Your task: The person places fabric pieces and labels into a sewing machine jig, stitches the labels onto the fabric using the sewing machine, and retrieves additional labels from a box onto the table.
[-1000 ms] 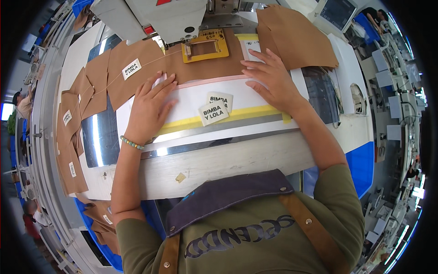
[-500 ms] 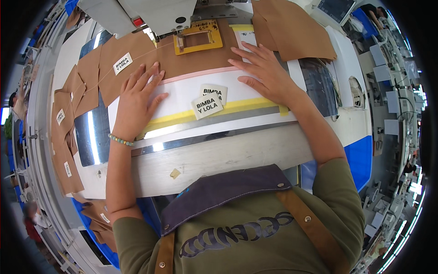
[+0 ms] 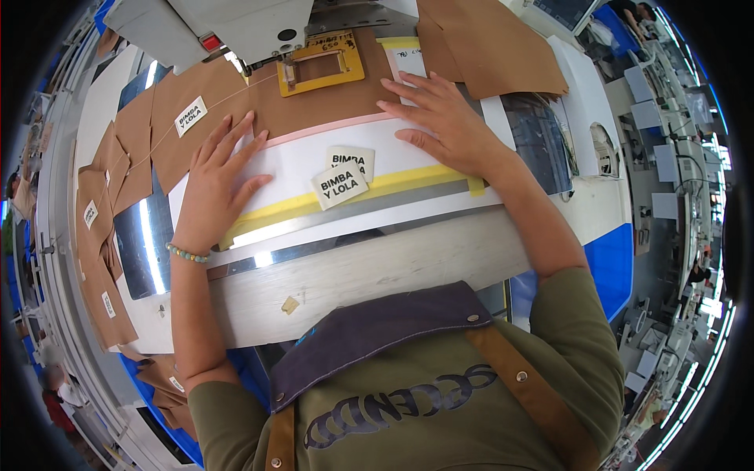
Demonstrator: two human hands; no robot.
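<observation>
My left hand (image 3: 217,182) lies with its fingers spread on a white sheet (image 3: 290,169), its fingertips at the lower edge of a brown panel (image 3: 322,106). A pink strip runs along that edge. On the other side my right hand (image 3: 449,124) rests with fingers stretched out over the panel's right end and a white card (image 3: 407,59). Neither hand grips anything. Between them lie two overlapping white fabric labels (image 3: 340,185) with dark print. A yellow clamp frame (image 3: 351,69) sits on the panel beneath a sewing machine head (image 3: 236,27).
Brown panels with white labels (image 3: 190,116), joined by threads, trail leftward and over the table's left edge. More brown pieces (image 3: 503,55) are stacked at the back right. Blue bins (image 3: 611,271) stand below the table on both sides. A yellowish scrap (image 3: 290,304) lies near the front edge.
The whole view has shifted slightly, so everything appears a little farther left. Both hands, the labels and the clamp frame keep about the same places on the work.
</observation>
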